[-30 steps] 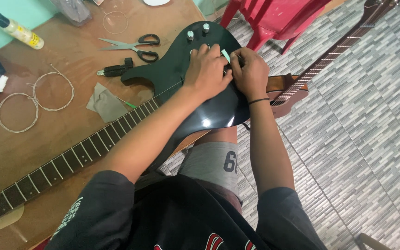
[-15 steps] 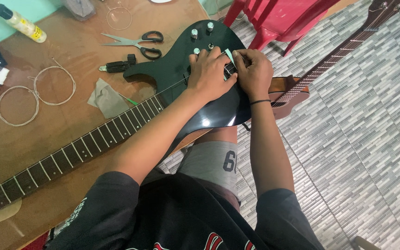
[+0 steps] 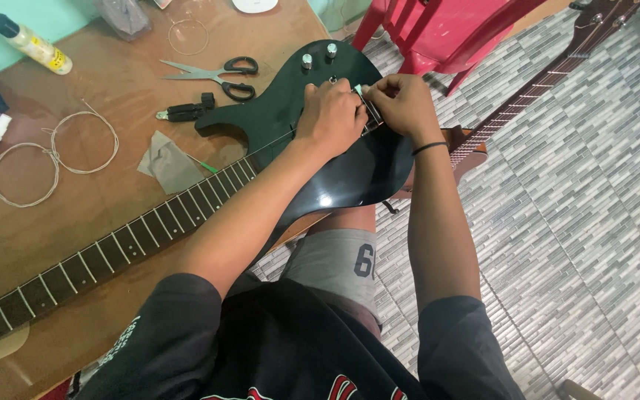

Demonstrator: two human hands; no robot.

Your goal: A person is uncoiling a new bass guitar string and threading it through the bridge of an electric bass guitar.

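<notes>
From my seat I can't see what the left hand (image 3: 332,112) and right hand (image 3: 401,104) are pinching: their fingers (image 3: 364,95) cover the bridge of the black guitar (image 3: 350,174), and the small pale piece between them is too tiny to make out. The guitar's headstock runs off the picture at eight o'clock. A second guitar (image 3: 550,74) is cut off at one o'clock. The red chair (image 3: 446,33) loses its top at twelve o'clock.
</notes>
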